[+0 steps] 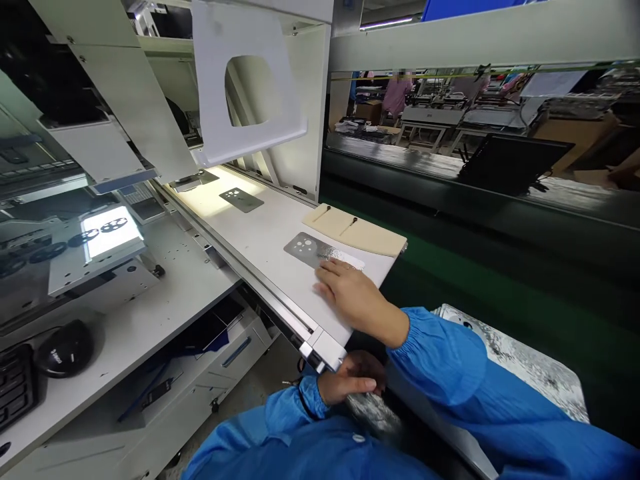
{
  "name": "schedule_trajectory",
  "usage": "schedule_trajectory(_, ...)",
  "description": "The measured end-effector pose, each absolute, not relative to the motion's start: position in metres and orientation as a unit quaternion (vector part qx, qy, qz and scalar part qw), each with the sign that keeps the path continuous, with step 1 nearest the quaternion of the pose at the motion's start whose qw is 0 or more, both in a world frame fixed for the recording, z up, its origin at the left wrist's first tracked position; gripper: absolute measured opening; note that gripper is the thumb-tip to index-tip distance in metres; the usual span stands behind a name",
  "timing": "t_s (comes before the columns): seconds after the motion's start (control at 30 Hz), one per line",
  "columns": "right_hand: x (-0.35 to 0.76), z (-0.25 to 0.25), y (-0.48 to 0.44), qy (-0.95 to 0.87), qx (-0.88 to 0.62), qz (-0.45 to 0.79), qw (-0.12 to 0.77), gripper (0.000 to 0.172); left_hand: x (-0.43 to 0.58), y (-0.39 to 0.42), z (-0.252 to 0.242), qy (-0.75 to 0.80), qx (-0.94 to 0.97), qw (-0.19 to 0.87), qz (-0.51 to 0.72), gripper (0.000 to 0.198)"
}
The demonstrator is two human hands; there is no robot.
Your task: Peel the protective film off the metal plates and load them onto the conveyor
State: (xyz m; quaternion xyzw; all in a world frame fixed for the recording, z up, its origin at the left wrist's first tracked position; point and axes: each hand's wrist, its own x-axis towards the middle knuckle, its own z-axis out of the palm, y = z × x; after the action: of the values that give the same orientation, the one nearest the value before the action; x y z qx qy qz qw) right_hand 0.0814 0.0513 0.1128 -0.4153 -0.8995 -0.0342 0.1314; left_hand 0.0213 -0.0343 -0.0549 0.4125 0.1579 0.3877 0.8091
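Observation:
My right hand [350, 293] lies flat on the white conveyor table [265, 233], fingers stretched out and resting on the near end of a grey plate with round holes [313, 249]. Close to my body and below the table's end, my left hand [350, 385] is closed around a shiny silvery piece [373, 410]. A second grey plate [241, 199] lies farther up the table under the machine's light. Both sleeves are blue.
A beige pad [357, 231] with two small pins sits beside the plate. A white hood with a cut-out [245, 80] hangs over the table. A mouse [65, 348] and keyboard edge are at left. A green conveyor [480, 280] runs at right; a foil-covered tray [525, 363] is near my right arm.

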Motion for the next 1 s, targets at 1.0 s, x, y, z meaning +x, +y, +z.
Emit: schedule_trajectory(1.0, 0.064, 0.112, 0.086, -0.9, -0.411, 0.114, 0.091, 0.077, 0.018, -0.034, -0.055, 0.146, 0.45, 0.799, 0.372, 0.049)
